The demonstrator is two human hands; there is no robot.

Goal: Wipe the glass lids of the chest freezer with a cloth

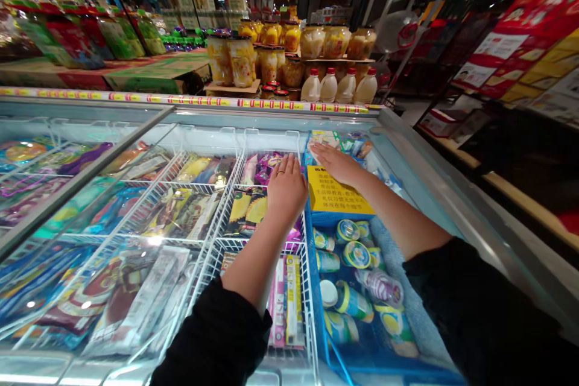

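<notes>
My left hand [287, 186], wearing a ring, stretches forward palm down with its fingers extended and close together. It is over a white wire basket [309, 307] of ice-cream packs, beside purple packets [266, 164] and yellow-and-black packets [256, 208]. To its right my right hand [337, 164] is also flat, fingers straight, at a white-and-green pack [326, 138] at the far end of a blue basket [323, 332]. Whether it touches the pack I cannot tell. Below it a yellow sign [339, 190] stands above several ice-cream tubs [356, 254]. I see nothing held in either hand.
A metal frame bar [85, 178] crosses the chest freezer on the left, over more baskets of packs [181, 211]. Past the freezer's far edge [275, 104] stand fruit jars [239, 60] and white bottles with red caps [329, 85]. Red boxes [515, 42] are stacked right.
</notes>
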